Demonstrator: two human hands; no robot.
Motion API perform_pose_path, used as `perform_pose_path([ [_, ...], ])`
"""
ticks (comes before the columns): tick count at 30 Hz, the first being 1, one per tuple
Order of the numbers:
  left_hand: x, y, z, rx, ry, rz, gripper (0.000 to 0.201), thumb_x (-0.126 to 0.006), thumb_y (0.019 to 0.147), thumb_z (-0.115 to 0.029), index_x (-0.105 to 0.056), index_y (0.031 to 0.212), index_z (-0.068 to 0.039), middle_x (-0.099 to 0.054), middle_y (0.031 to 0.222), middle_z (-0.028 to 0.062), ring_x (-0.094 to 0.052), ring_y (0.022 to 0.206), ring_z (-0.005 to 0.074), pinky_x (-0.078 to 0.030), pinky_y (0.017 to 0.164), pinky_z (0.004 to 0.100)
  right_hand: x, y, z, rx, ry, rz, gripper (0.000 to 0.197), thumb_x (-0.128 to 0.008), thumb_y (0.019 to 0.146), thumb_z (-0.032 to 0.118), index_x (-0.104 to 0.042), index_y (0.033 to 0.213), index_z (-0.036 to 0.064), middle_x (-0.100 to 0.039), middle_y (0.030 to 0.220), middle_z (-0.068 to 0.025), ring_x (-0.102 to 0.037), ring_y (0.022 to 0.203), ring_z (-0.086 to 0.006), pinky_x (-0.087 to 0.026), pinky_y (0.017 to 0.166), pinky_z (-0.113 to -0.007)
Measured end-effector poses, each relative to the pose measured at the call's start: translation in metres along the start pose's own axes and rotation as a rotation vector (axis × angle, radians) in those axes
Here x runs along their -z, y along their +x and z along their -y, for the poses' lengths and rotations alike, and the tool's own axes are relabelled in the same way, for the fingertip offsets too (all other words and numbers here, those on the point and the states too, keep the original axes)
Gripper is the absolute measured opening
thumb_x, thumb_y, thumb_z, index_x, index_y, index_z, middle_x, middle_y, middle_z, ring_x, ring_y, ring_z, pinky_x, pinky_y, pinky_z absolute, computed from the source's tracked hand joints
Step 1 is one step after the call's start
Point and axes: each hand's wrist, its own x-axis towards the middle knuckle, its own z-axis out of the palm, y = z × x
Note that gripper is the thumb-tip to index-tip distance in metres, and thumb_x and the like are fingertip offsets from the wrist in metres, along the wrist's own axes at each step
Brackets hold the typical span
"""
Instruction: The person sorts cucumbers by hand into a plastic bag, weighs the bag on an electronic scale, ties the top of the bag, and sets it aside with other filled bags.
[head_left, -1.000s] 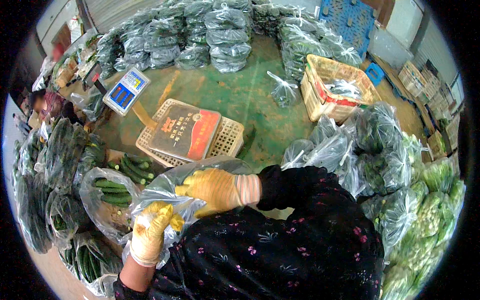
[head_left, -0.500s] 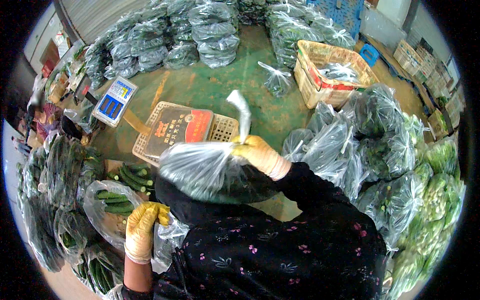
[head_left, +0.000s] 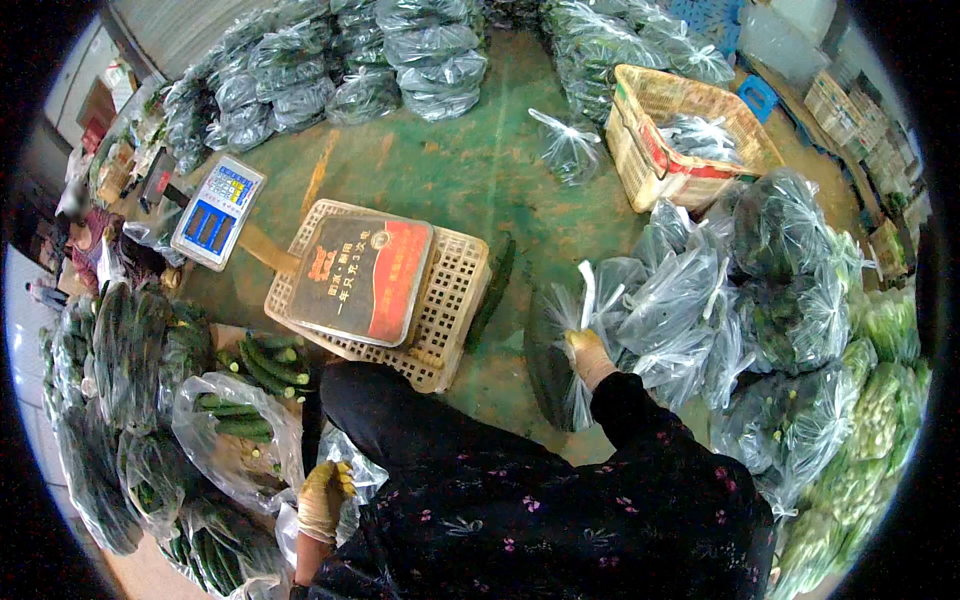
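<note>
One gloved hand, the right hand, is closed around the gathered neck of a filled clear bag, with a white twisted end sticking up above the fist. Dark green contents show through the plastic. That bag is on the person's right, just beside a cluster of other filled bags; whether it rests on the green floor or hangs just above it, I cannot tell.

The left hand, also gloved, is down near the person's lap with its fingers curled in. Crumpled clear plastic is right next to it, but I cannot tell whether the fingers pinch any of it. Near this hand, an open clear bag has cucumbers inside, and more loose cucumbers lie just beyond it.

In front of the person, a scale plate sits on an upturned plastic crate, its blue-and-white display off to the left. One long cucumber lies beside the crate's right edge. Farther right, a yellowish basket holds tied bags. Stacks of full bags stand at the back.
</note>
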Motion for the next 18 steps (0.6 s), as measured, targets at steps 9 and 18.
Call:
perform_pose_path([
  [9,0.012,0.003,-0.003,0.024,0.293,-0.071,0.033,-0.048,0.091,-0.03,-0.056,0.097,0.001,-0.057,0.076,0.0049,-0.054,0.065,0.0152,-0.045,0.059,0.0264,0.004,0.077,-0.028,-0.525,0.805,-0.143,0.023,-0.059,0.078,0.024,-0.06,0.079,0.0011,-0.057,0.063,-0.0089,-0.058,0.06,-0.017,-0.045,0.054,-0.032],
  [18,0.028,-0.011,-0.017,-0.079,0.56,-0.034,0.033,-0.047,0.092,-0.031,-0.057,0.099,0.0,-0.058,0.08,0.0053,-0.055,0.071,0.016,-0.046,0.063,0.0271,0.226,0.286,0.051,0.008,0.04,-0.642,0.032,-0.057,0.076,0.032,-0.055,0.088,0.0019,-0.054,0.078,-0.017,-0.052,0.073,-0.0278,-0.04,0.064,-0.039],
])
